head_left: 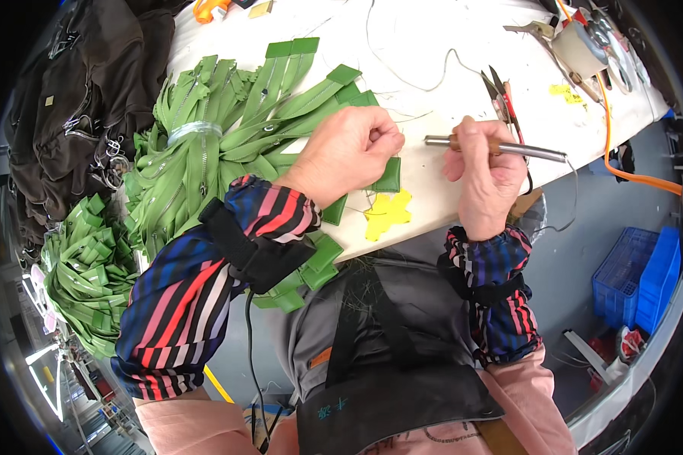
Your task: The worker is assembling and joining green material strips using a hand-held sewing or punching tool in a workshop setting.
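My left hand is closed in a pinch over the green zipper strips, and what its fingertips hold is hidden. Dark loose threads show close to it. A green end tab pokes out below this hand. In my right hand is a corded pen-shaped metal tool, its silver tip pointing left toward my left hand, apart from it. The green zipper strips lie in a bundle bound with a pale tie, left of my left hand. Dark scissors with red on the handles lie just beyond my right hand.
Yellow scraps lie near the white table's front edge. Black bags and more green strips are at the left. A metal holder with tools stands far right beside an orange cable. Blue crates sit below.
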Motion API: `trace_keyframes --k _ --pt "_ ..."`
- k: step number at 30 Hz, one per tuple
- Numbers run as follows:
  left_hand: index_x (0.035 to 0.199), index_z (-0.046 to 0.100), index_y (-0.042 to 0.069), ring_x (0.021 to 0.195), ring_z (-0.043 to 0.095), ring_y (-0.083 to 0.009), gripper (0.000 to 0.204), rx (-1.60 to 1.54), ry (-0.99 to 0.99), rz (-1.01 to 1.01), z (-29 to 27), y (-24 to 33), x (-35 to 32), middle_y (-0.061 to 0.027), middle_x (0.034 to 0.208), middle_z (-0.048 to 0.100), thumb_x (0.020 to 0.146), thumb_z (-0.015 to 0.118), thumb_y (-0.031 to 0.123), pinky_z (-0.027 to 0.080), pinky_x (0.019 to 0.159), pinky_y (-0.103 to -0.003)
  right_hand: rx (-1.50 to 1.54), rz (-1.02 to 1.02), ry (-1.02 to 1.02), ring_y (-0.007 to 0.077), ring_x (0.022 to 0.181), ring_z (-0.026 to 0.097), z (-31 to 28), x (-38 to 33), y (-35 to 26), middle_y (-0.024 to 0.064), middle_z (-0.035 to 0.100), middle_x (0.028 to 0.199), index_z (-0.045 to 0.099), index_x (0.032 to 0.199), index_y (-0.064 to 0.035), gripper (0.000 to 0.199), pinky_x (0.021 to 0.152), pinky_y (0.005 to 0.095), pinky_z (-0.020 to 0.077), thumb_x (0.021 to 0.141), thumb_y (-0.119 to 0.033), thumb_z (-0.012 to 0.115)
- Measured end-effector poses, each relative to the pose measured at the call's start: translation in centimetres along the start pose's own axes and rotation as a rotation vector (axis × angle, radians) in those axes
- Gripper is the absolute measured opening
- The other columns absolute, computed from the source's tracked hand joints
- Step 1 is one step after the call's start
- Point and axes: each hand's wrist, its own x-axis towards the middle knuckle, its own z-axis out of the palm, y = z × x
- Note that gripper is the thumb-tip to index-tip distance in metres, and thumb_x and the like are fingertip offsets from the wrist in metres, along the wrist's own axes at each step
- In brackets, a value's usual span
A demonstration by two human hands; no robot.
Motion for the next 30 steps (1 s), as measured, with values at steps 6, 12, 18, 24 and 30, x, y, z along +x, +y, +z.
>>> trace_keyframes --k 6,12,18,24,30 --pt "0.074 0.059 -0.001 0.049 0.049 -0.0096 0.016 -0.193 0.001 -0.035 -0.6 -0.4 -0.8 -0.0047 0.056 0.055 0.078 0.057 0.014 0.040 0.048 -0.026 -0.080 0.050 -0.129 0.0024 0.053 0.047 0.5 0.0 -0.2 -0.0008 0.055 0.060 0.053 0.075 -0.0016 0.013 0.048 0.0176 0.0367 0.084 -0.008 0.059" --pt "0.074 0.059 -0.002 0.050 0.050 -0.0102 0.016 -0.216 -0.006 -0.035 -0.8 -0.4 -0.8 -0.0058 0.056 0.056 0.077 0.057 0.013 0.040 0.048 -0.026 -0.164 0.048 -0.168 0.0022 0.053 0.047 0.7 0.0 -0.2 -0.0014 0.054 0.059 0.053 0.073 -0.0020 0.014 0.049 0.0172 0.0368 0.084 -0.008 0.060" --pt "0.078 0.057 -0.002 0.057 0.051 -0.0085 0.015 -0.172 -0.059 -0.071 -1.4 0.3 -0.9 -0.0037 0.066 0.057 0.082 0.055 0.012 0.043 0.054 -0.023 -0.193 0.043 -0.182 0.0018 0.052 0.046 0.8 -0.1 -0.2 -0.0017 0.054 0.058 0.053 0.072 -0.0022 0.014 0.049 0.0171 0.0361 0.083 -0.008 0.061" --pt "0.083 0.055 -0.002 0.063 0.051 -0.0048 0.014 -0.153 -0.135 -0.114 -1.2 0.4 -0.6 -0.0005 0.074 0.056 0.087 0.053 0.011 0.044 0.059 -0.019 -0.207 0.041 -0.183 0.0015 0.051 0.044 0.5 0.1 0.1 -0.0022 0.053 0.057 0.054 0.073 -0.0021 0.014 0.049 0.0170 0.0348 0.083 -0.009 0.061" --pt "0.083 0.055 -0.001 0.064 0.051 -0.0043 0.014 -0.150 -0.136 -0.120 -1.1 0.3 -0.5 -0.0001 0.074 0.056 0.088 0.052 0.011 0.045 0.060 -0.019 -0.208 0.045 -0.175 0.0012 0.051 0.044 0.4 0.1 0.1 -0.0027 0.052 0.056 0.055 0.073 -0.0021 0.014 0.049 0.0169 0.0341 0.083 -0.009 0.061"
